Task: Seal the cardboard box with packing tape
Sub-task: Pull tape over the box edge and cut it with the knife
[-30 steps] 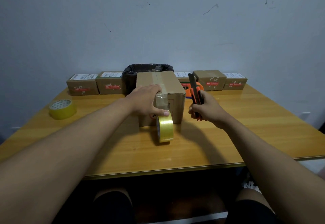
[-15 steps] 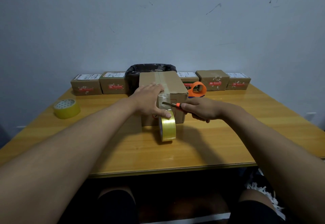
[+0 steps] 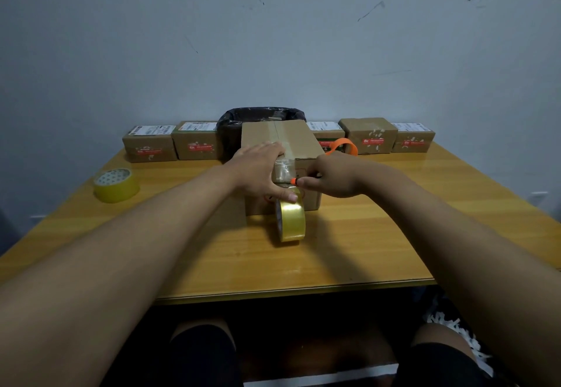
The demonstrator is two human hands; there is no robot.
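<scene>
A brown cardboard box [image 3: 299,144] stands mid-table with a strip of clear tape along its top seam and down its near face. A yellowish tape roll [image 3: 290,219] stands on edge against the box front, still joined to that strip. My left hand [image 3: 261,171] lies flat on the box's near top edge, its thumb pressing the tape just above the roll. My right hand [image 3: 331,175] is closed around an orange utility knife [image 3: 294,181]. Only the knife's orange tip shows, at the tape between box and roll. The blade is hidden.
A row of small labelled parcels [image 3: 150,144] lines the wall edge of the wooden table [image 3: 394,235]. Behind the box sits a black-lined bin [image 3: 233,122]. A second tape roll [image 3: 116,184] lies flat at the left. An orange tape ring [image 3: 344,145] sits at the box's right rear.
My right hand swung the knife down from upright and brought it left to the tape above the roll. My left hand stayed on the box.
</scene>
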